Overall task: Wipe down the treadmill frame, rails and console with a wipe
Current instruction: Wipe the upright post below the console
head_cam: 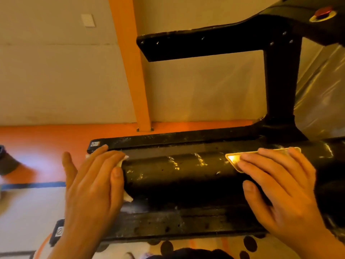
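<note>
The black treadmill's rounded front cover (pixel 183 176) lies across the view, dusty and streaked. My left hand (pixel 93 182) presses a white wipe (pixel 125 159) flat against the cover's left end; only the wipe's corners show past my fingers. My right hand (pixel 280 184) rests flat on the cover's right part, fingers straight, partly over a yellow-edged warning sticker (pixel 233 159). A black upright (pixel 280 85) rises at right to the handrail (pixel 205 45) and the console with a red stop button (pixel 323 13).
A black side rail (pixel 168 138) runs behind the cover and another (pixel 158 227) in front. An orange post (pixel 130 62) stands against the beige wall. The floor (pixel 37 139) is orange at left. Plastic sheeting (pixel 321 86) hangs at right.
</note>
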Demonstrator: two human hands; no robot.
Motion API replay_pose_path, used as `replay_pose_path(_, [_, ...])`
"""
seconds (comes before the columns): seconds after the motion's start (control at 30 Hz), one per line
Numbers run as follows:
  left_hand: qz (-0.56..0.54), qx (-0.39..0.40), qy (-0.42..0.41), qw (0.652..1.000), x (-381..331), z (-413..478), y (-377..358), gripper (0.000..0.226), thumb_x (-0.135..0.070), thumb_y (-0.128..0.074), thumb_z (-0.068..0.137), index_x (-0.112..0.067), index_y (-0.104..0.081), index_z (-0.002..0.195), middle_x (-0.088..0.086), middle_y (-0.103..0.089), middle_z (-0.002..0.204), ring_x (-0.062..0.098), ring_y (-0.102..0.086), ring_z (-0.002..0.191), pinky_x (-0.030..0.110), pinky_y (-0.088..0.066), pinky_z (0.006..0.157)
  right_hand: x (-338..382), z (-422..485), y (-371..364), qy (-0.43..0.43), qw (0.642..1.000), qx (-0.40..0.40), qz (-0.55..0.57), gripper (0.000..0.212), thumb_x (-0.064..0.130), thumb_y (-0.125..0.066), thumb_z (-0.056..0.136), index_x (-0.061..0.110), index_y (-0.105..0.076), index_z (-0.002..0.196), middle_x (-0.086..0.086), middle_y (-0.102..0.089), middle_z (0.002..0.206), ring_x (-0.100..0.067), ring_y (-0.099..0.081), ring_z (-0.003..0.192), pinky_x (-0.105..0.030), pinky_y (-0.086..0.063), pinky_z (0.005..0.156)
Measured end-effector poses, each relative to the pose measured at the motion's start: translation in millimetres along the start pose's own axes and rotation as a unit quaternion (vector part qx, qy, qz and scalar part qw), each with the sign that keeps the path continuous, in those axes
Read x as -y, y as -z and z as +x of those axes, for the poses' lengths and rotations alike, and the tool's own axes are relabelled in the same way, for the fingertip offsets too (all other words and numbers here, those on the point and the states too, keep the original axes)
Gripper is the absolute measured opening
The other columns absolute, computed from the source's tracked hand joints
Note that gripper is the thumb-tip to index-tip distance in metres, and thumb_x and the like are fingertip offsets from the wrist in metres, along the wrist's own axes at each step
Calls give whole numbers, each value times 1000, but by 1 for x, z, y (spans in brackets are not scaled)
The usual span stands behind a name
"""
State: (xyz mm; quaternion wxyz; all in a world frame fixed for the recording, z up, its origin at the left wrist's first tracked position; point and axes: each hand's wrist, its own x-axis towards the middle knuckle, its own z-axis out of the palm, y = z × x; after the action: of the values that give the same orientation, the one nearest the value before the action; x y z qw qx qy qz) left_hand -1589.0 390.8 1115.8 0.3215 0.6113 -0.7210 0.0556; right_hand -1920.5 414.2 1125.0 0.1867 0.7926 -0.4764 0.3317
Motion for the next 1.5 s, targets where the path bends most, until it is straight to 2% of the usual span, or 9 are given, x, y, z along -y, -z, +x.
replay_pose_path(0.13, [12, -17, 54, 998, -16, -14, -7, 50, -31, -24, 108, -8, -64, 128, 12, -62, 135, 31, -46, 140, 48, 7, 125, -22, -13, 5, -36, 999, -16, 10, 37, 27, -54, 96, 9, -66, 125, -10, -61, 134, -30, -50, 133, -60, -24, 118])
replay_pose_path(0.23, [11, -38, 55, 998, -20, -21, -13, 54, -35, -21, 109, -8, -60, 135, 11, -58, 142, 30, -41, 145, 56, 2, 125, -37, -18, 2, -98, 995, 17, 20, 51, 40, -50, 97, 6, -64, 131, -14, -58, 143, -35, -44, 141, -74, -29, 109])
replay_pose_path(0.47, [18, -68, 60, 996, -13, -30, -23, 58, -42, -16, 110, -12, -48, 148, 8, -46, 155, 24, -26, 153, 64, 2, 122, -50, -31, -5, -157, 987, 12, 42, 60, 54, -47, 98, 12, -58, 138, -10, -49, 152, -34, -33, 149, -78, -25, 109])
replay_pose_path(0.67, [39, -66, 35, 996, -16, -24, -20, 58, -42, -15, 111, -11, -56, 139, 12, -55, 146, 30, -34, 148, 46, 12, 125, -59, -39, -10, -141, 990, -17, 8, 60, 49, -48, 98, 4, -61, 135, -16, -53, 147, -38, -37, 146, -78, -27, 107])
replay_pose_path(0.87, [41, -66, -10, 997, -25, -15, -23, 53, -42, -18, 111, -16, -58, 135, 8, -60, 141, 25, -38, 145, 63, 1, 122, -68, -45, -20, -131, 991, -39, -5, 61, 50, -48, 97, 4, -61, 135, -15, -53, 147, -38, -38, 145, -78, -29, 106])
replay_pose_path(1.03, [82, -59, -46, 994, -9, -14, -16, 52, -41, -19, 112, -17, -59, 135, 9, -63, 137, 27, -45, 141, 67, -3, 120, -74, -50, -24, -131, 991, -35, 4, 60, 52, -48, 97, 13, -54, 142, -10, -48, 154, -37, -35, 148, -78, -28, 107])
replay_pose_path(1.2, [88, -57, -88, 991, -37, 4, -22, 61, -41, -19, 113, -12, -71, 122, 8, -70, 127, 25, -48, 136, 56, -2, 123, -74, -49, -26, -135, 990, -35, 13, 60, 52, -49, 96, 18, -52, 144, -5, -46, 156, -36, -36, 147, -77, -28, 108])
replay_pose_path(1.37, [95, -54, -119, 987, -36, 4, -20, 58, -41, -21, 112, -11, -69, 128, 8, -67, 132, 26, -47, 136, 52, 1, 124, -73, -47, -24, -129, 991, -44, 3, 60, 51, -48, 97, 11, -57, 139, -12, -51, 151, -38, -37, 146, -78, -29, 106])
replay_pose_path(1.5, [101, -42, -97, 989, -39, 5, -18, 61, -42, -18, 112, -10, -67, 130, 9, -66, 133, 28, -48, 137, 52, -2, 124, -67, -42, -22, -128, 991, -50, -4, 60, 51, -47, 97, 6, -61, 134, -16, -55, 145, -39, -41, 144, -78, -30, 104])
